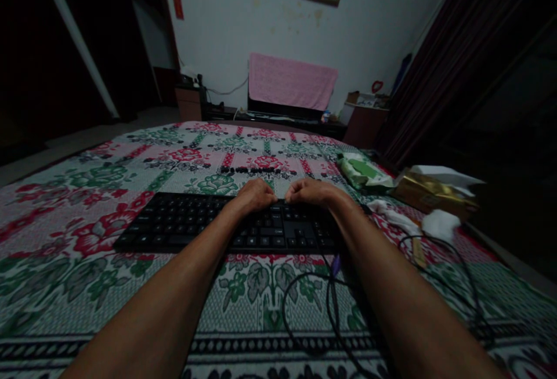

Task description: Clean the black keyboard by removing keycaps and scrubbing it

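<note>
A black computer keyboard (183,222) lies flat on a flowered cloth (108,303). Both hands are over its far edge, right of the middle. My left hand (256,194) is closed, thumb and fingers pinched together at that edge. Close beside it, my right hand (307,191) is closed in a similar pinch. Whatever is between the fingers is hidden or too small to name. Beyond the hands, a row of small black pieces (250,170), which look like keycaps, lies on the cloth. A black cable (285,303) with a purple tie (335,264) loops below the keyboard.
To the right are a green-and-white packet (363,170), a gold tissue box (429,193), crumpled white tissue (441,225) and more black cable (470,286). A pink towel (291,82) hangs over a dark screen by the far wall. A dark curtain (439,54) hangs at right.
</note>
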{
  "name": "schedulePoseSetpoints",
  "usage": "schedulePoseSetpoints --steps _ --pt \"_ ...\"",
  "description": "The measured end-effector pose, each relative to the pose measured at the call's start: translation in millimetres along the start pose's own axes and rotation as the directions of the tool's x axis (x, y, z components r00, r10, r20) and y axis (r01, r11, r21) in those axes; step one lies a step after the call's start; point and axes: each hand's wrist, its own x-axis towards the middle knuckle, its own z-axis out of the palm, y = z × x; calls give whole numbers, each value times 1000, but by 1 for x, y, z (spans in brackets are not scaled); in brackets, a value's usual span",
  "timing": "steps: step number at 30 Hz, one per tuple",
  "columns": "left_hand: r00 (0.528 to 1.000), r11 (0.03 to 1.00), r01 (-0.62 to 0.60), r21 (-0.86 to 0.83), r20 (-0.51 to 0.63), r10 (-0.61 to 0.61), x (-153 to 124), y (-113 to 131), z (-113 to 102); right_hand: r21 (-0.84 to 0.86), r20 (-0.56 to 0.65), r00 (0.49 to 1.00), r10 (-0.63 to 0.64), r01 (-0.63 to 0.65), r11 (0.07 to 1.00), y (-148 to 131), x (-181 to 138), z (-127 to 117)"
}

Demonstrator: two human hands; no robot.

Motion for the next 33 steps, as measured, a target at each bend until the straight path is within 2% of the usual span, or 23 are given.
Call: schedulePoseSetpoints --steps 5,14,17,19,21,23,25,28,33 --pt "999 999 -40 30 -19 40 -1 -1 0 -57 -36 999 -15 13 998 -1 0 6" --pt "995 995 -100 8 10 100 0 -4 -2 -46 -103 979 -176 173 984 9 -3 4" --pt "989 989 -146 37 29 145 0 -4 -5 -109 -240 962 -128 104 989 11 10 -1" --pt "986 984 -162 68 49 159 0 -5 -9 -231 -354 927 -119 37 972 11 25 -4" --pt "993 989 -114 94 51 110 1 -8 -14 -359 -447 882 -150 -23 933 10 43 -5" --pt "999 994 -40 105 32 37 2 -13 -18 -417 -493 851 -179 -51 907 8 61 -6" --pt "1000 996 -7 89 21 5 3 -19 -20 -434 -520 832 -194 -62 899 5 78 -6" --pt "999 999 -24 47 23 23 2 -24 -22 -466 -542 811 -222 -70 882 0 95 -6" --pt "1000 1000 12 4 14 -12 -1 -20 -23 -576 -479 834 -272 -64 815 -3 105 -8"
